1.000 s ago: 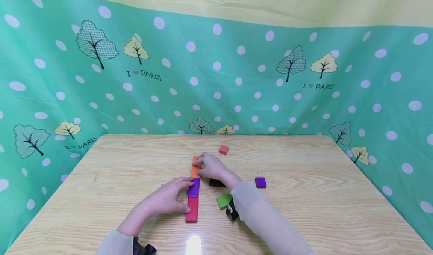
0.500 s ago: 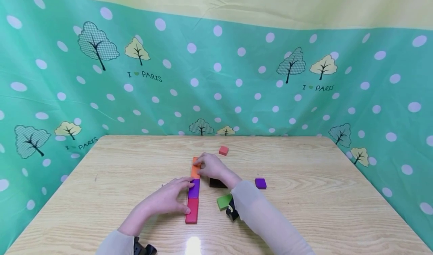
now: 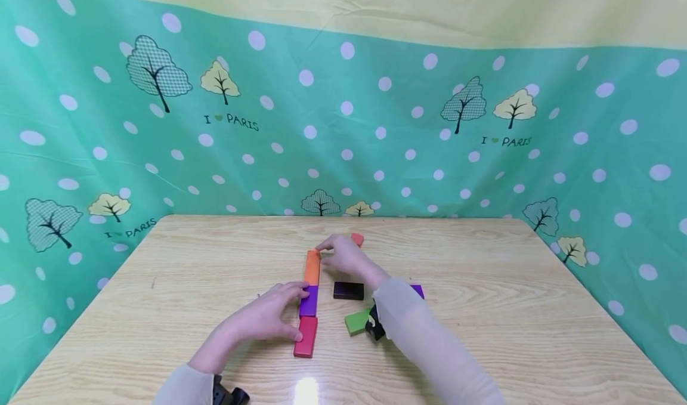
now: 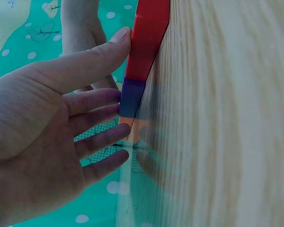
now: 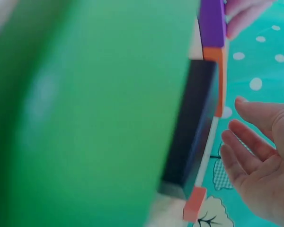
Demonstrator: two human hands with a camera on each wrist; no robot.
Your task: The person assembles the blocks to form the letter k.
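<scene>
An orange block (image 3: pixel 312 269), a purple block (image 3: pixel 308 302) and a red block (image 3: pixel 306 339) lie end to end in a line running away from me; the red one sits slightly askew. My left hand (image 3: pixel 266 314) is beside the line with relaxed fingers. Its thumb touches the side of the red block (image 4: pixel 150 40) in the left wrist view, and its fingertips reach the purple block (image 4: pixel 132 99). At the far end of the orange block is my right hand (image 3: pixel 346 254), fingers loosely extended. In the right wrist view that hand (image 5: pixel 267 151) holds nothing.
Right of the line lie a black block (image 3: pixel 349 291) and a green block (image 3: pixel 357 321), the latter partly behind the right wrist camera. A small purple block (image 3: pixel 417 290) peeks past the sleeve. Behind the right hand is a coral block (image 3: pixel 357 239). A patterned curtain (image 3: pixel 343 124) borders the table.
My right hand has let go of the orange block and shifted slightly right and away. The red block has turned a little out of line. My left hand stays nearly in place.
</scene>
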